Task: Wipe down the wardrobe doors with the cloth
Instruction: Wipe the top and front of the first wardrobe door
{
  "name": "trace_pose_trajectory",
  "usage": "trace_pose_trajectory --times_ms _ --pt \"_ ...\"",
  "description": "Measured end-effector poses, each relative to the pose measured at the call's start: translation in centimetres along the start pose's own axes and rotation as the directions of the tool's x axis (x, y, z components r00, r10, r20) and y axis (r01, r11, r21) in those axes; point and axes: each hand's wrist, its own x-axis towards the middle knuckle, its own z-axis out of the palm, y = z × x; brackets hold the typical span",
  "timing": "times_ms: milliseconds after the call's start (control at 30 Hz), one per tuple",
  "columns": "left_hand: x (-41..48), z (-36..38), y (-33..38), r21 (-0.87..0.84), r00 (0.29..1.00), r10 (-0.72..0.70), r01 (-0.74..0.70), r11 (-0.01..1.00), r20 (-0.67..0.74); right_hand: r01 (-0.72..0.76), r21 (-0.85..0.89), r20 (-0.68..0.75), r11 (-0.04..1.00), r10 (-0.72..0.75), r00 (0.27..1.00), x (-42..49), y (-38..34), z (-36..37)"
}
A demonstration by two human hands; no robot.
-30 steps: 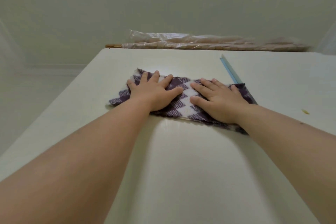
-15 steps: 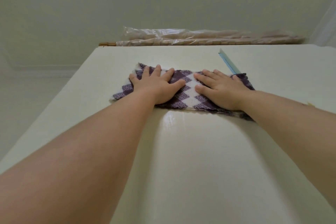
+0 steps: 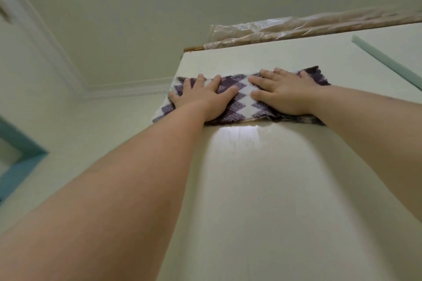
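A purple and white zigzag cloth (image 3: 243, 100) lies spread flat against the cream wardrobe door (image 3: 262, 189), high up near its top edge. My left hand (image 3: 205, 98) presses flat on the cloth's left half, at the door's left edge, fingers apart. My right hand (image 3: 283, 93) presses flat on the right half, fingers apart. The two thumbs nearly meet at the cloth's middle. A wet sheen shows on the door just below the cloth.
Plastic-wrapped rolls (image 3: 308, 27) lie on top of the wardrobe. A pale green strip (image 3: 386, 59) runs down the door seam at the right. At the left are the wall with ceiling moulding (image 3: 127, 89) and a teal frame (image 3: 20, 157).
Both hands have slid the cloth up and to the left along the door, reaching its left edge. My view has tilted and swung left, showing the wall and teal frame.
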Motion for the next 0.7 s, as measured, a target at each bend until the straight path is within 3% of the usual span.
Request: trace_pose_trajectory --times_ms 300,367,467,600,700 --pt "-0.6 -0.2 -4.0 -0.011 0.998 -0.058 0.058 0.998 -0.018 0.119 0.028 -0.025 0.992 -0.118 0.993 0.7 -3.7 0.5" --pt "-0.6 -0.3 -3.9 0.009 0.998 -0.058 0.059 0.998 -0.021 0.176 0.008 -0.132 0.984 -0.173 0.976 0.4 -3.8 0.4" --pt "-0.7 -0.2 -4.0 0.036 0.995 -0.069 0.071 0.997 -0.068 0.232 -0.101 -0.384 0.967 -0.253 0.888 -0.1 -4.0 0.4" --pt "-1.0 0.0 -4.3 0.012 0.946 0.114 -0.116 0.993 -0.304 0.247 -0.092 -0.384 0.965 -0.264 0.885 -0.3 -4.1 0.5" --pt "-0.9 0.2 -4.4 -0.062 0.927 0.175 -0.207 0.976 -0.331 0.250 -0.029 -0.339 0.968 -0.245 0.908 -0.4 -4.0 0.4"
